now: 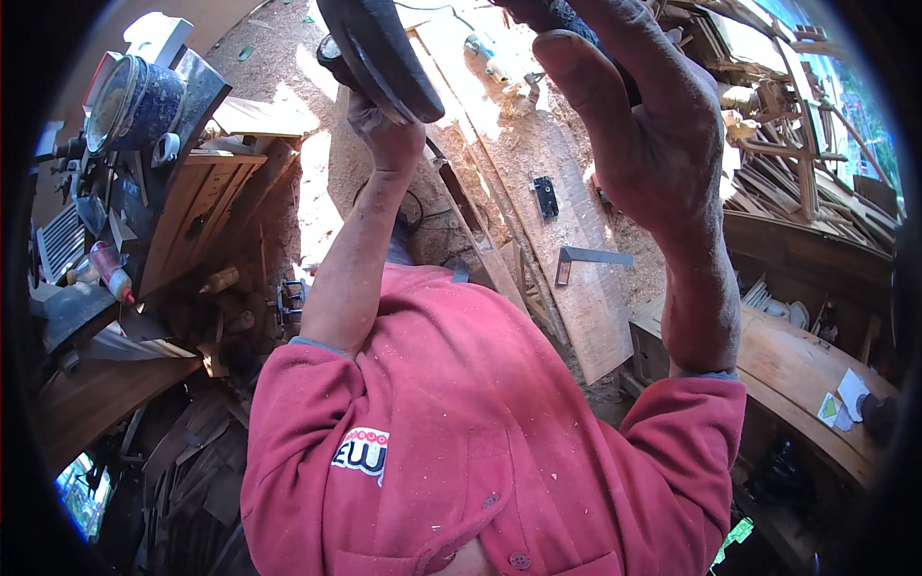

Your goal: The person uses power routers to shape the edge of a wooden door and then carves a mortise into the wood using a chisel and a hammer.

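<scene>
Red sweatshirt w/ white specks, blue speckled pot, black tool.

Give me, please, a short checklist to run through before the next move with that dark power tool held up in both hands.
1. Left hand gripping the dark power tool: ok, fingers wrapped under it.
2. Right hand on the tool: cannot tell, grip runs out of frame.
3. Tool running or stopped: cannot tell.
4. Gloves: not ok, both hands bare.
5. Red sleeves clear of the tool: ok, pushed up the forearms.
6. Floor below: not ok, plank and metal square lie in sawdust.
</scene>
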Action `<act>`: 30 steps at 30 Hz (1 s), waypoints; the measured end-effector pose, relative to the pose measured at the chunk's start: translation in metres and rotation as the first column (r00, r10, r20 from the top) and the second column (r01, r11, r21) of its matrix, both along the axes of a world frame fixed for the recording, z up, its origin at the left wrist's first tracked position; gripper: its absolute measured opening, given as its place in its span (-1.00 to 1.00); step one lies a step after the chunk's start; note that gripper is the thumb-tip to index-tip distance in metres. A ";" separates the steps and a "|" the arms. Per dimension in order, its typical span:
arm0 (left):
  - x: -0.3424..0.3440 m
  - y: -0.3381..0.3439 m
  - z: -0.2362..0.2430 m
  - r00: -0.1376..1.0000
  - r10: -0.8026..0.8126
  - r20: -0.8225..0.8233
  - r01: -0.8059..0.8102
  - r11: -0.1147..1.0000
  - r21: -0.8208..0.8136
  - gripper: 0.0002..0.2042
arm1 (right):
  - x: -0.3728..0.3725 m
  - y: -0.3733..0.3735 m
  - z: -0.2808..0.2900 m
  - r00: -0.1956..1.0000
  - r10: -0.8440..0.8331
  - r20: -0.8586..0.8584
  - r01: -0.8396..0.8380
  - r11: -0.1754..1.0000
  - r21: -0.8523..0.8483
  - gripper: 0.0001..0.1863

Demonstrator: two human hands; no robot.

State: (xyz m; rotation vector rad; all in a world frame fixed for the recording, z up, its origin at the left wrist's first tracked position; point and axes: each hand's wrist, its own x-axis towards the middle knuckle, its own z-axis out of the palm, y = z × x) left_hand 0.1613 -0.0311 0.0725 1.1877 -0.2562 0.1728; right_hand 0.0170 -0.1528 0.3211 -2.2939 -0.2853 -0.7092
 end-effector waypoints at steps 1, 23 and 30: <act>-0.007 -0.002 0.004 1.000 -0.023 0.006 0.023 1.000 0.006 -0.76 | -0.001 -0.002 -0.001 1.000 -0.014 0.013 0.014 1.000 -0.018 -0.52; -0.028 -0.014 0.044 0.987 -0.153 0.050 0.152 0.988 0.031 -0.81 | -0.014 -0.007 -0.006 0.983 -0.129 -0.128 0.130 0.991 0.001 -0.53; -0.015 -0.030 0.040 0.962 -0.089 0.259 0.013 0.959 0.283 -0.76 | -0.016 -0.011 -0.024 0.988 -0.078 -0.135 0.084 0.996 0.040 -0.57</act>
